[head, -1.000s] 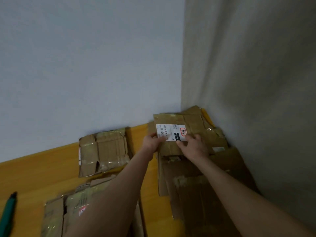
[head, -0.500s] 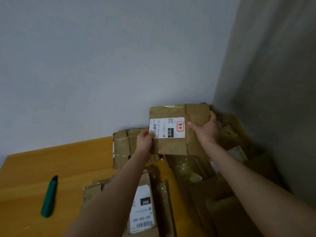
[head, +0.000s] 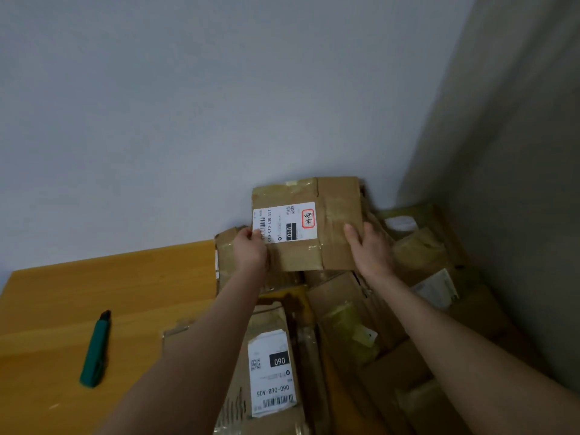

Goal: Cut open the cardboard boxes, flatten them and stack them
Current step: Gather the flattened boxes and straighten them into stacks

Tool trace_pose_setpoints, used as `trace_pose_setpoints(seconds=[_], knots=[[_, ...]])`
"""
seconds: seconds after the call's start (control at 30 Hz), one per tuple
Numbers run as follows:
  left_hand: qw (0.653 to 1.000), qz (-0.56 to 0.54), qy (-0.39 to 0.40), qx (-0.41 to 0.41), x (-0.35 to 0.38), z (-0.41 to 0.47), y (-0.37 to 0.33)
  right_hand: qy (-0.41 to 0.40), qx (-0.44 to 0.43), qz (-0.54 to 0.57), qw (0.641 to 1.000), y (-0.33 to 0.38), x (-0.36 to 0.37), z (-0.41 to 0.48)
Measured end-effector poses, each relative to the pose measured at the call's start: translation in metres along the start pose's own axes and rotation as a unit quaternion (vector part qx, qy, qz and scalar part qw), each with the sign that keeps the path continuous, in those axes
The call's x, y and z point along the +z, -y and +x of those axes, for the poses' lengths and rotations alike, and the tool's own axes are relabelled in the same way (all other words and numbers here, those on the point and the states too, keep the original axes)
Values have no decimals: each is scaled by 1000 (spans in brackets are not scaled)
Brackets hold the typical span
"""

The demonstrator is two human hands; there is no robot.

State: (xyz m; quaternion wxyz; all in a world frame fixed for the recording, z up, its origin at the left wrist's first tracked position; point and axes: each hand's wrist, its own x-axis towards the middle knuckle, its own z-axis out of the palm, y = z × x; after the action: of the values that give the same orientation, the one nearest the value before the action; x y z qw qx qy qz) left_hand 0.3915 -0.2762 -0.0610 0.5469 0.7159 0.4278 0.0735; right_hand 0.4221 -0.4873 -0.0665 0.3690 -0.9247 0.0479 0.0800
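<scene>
- Cardboard, flattened and taped: the labelled box [head: 306,224] hangs between both hands, the left hand [head: 251,248] gripping its left edge and the right hand [head: 370,249] clasping its right side (thumb on front), probably to square it for stacking.
- Beneath the right hand, an untidy heap of flattened boxes [head: 361,309] crowds the landing spot.
- Well left of the left hand, a green knife [head: 93,353] lies on the table [head: 110,277].

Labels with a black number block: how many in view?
2. The 010 label on the held box; the 060 label on the flat box nearest the camera. White labels at right: unreadable.
</scene>
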Motion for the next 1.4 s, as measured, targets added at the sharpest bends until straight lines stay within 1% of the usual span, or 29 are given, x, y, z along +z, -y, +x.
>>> trace_pose_setpoints(seconds=[0.1,0.17,0.2,0.27,0.3,0.4,0.43,0.5,0.53,0.57,0.63,0.67,0.7,0.77,0.8,0.83,0.9,1.03,1.1,1.17,1.23,1.27,1.3,1.33,1.37,1.4], knots=[[998,-47,44,20,23,-16,-14,-31,27,46,998,-14,-24,8],[992,-93,67,53,36,-27,-29,-70,42,36,996,-22,-38,12],[989,-112,70,69,40,-31,-38,-76,46,20,996,-24,-43,13],[984,-136,68,88,44,-34,-54,-59,51,18,997,-24,-50,17],[984,-144,66,85,43,-34,-61,-44,65,48,996,-23,-52,18],[988,-143,41,37,39,-29,-65,-19,123,199,972,-20,-57,18],[989,-141,32,11,36,-27,-62,-14,121,227,966,-19,-58,17],[990,-131,26,-35,30,-26,-56,5,103,244,964,-17,-59,13],[990,-128,28,-60,29,-26,-53,12,108,261,959,-16,-60,11],[986,-135,30,-89,27,-28,-49,23,123,296,947,-14,-62,10],[972,-176,34,-154,23,-31,-45,45,143,392,907,-15,-64,13],[963,-195,37,-182,20,-34,-44,44,145,409,900,-16,-65,13],[957,-206,40,-200,16,-36,-43,42,143,389,909,-16,-64,14],[953,-213,43,-211,7,-36,-39,57,115,254,959,-21,-61,15],[952,-221,44,-208,2,-37,-38,75,101,192,973,-23,-59,14],[951,-227,46,-203,-3,-35,-37,94,91,150,980,-24,-57,14],[955,-221,39,-194,-12,-30,-34,128,85,102,983,-23,-52,16],[970,-172,-12,-169,-26,-26,-18,183,94,48,977,-21,-37,25],[979,-132,-33,-152,-30,-24,-7,198,96,64,973,-19,-29,28],[988,-72,-57,-123,-33,-20,4,227,100,118,961,-15,-22,30],[994,-1,-68,-90,-38,-17,15,282,140,218,924,-10,-15,28],[995,17,-64,-79,-41,-16,20,304,158,265,901,-7,-10,27],[996,24,-50,-71,-42,-15,24,309,171,295,888,-5,-5,28],[997,25,-28,-67,-42,-13,26,299,178,313,884,-3,0,29],[998,23,-6,-64,-41,-12,27,278,174,309,893,-2,4,29],[998,27,8,-64,-39,-10,28,255,159,278,913,-3,9,30]])
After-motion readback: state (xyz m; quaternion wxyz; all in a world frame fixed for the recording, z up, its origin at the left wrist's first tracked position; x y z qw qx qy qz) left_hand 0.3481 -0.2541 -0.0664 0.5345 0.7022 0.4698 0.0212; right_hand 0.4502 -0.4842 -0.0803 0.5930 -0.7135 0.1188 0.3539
